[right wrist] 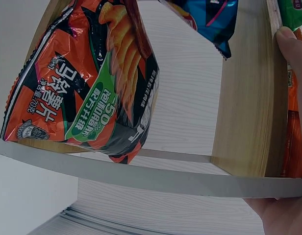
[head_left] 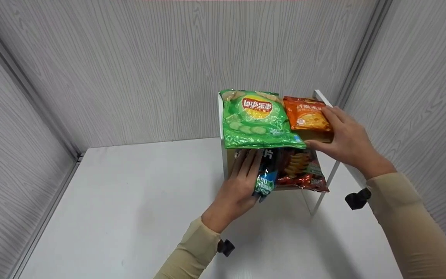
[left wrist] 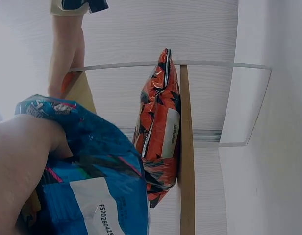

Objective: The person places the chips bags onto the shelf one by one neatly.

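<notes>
A blue bag of chips (head_left: 265,183) is held by my left hand (head_left: 237,192) under the upper board of a small two-tier rack. Its printed white patch faces the left wrist camera, with my thumb bent against the bag. Beside it on the lower tier stands a red-and-black bag of potato chips (right wrist: 82,93). My right hand (head_left: 349,140) grips the rack's upper wooden board (right wrist: 246,107) at the right, thumb on its front edge. Under those fingers lies an orange snack bag (head_left: 309,114); a green Lay's bag (head_left: 259,120) lies left of it on top.
The rack's white side frame (head_left: 321,197) stands on the white table (head_left: 149,201). Grey wood-grain panels (head_left: 141,73) enclose the back and both sides. Small black cameras (head_left: 356,199) are attached at both wrists.
</notes>
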`<state>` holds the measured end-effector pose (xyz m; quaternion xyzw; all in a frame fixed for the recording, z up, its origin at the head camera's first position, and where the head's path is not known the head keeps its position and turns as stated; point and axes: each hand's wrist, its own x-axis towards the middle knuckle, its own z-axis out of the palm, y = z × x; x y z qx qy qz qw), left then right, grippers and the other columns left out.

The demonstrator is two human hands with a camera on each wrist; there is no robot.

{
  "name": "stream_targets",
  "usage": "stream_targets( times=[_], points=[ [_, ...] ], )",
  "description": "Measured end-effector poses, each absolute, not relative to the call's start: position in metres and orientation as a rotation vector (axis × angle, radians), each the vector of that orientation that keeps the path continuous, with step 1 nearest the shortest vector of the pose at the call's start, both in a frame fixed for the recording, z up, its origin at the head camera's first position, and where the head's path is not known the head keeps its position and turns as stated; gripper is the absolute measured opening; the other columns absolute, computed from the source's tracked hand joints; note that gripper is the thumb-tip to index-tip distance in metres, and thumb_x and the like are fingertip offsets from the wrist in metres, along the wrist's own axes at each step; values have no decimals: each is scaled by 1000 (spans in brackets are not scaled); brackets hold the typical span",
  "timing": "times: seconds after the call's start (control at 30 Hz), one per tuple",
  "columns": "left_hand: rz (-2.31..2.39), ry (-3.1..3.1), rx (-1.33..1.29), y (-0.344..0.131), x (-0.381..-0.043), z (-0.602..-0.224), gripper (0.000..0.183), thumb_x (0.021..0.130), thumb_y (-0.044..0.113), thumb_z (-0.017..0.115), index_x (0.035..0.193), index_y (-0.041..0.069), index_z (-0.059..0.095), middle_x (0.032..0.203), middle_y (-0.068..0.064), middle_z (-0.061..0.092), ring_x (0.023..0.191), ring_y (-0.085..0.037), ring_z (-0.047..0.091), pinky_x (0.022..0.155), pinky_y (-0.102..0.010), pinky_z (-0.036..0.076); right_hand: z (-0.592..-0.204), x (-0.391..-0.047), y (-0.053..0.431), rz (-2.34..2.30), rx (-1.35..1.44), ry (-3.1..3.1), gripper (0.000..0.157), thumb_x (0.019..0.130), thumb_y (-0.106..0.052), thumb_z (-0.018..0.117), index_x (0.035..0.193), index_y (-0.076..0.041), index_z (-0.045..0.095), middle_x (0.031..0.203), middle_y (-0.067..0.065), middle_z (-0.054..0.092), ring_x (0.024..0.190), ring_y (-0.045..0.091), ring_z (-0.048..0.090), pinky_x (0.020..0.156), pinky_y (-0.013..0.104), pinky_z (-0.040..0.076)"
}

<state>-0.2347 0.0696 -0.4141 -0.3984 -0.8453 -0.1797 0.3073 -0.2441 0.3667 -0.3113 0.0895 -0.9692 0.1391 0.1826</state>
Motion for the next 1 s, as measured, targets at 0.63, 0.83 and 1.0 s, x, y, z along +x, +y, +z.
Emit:
stream_targets(
  times=[0.63, 0.83, 1.0],
  points=[
    [-609, -2576, -809, 97, -269, -421, 92, 79, 0, 65, 158, 6, 18, 161, -16, 27, 150, -37, 24, 120, -56, 27, -311, -244, 367, 391, 255, -2739, 97, 82, -60, 69, 157, -14, 28, 160, 17, 30, 141, 46, 33, 108, 71, 32],
    [-611, -2691, -793, 100, -270, -421, 96, 84, 16, 72, 160, 11, 13, 165, -12, 19, 152, -36, 18, 120, -61, 23, -311, -245, 367, 399, 251, -2743, 97, 82, -60, 70, 157, -14, 28, 160, 16, 29, 141, 46, 33, 108, 71, 32],
    [-537, -2705, -783, 103, -270, -423, 99, 85, 29, 75, 160, 11, 12, 165, -13, 18, 152, -37, 18, 118, -63, 23, -311, -245, 367, 400, 243, -2749, 98, 82, -61, 70, 157, -14, 27, 160, 17, 28, 141, 47, 32, 108, 72, 30]
  ],
)
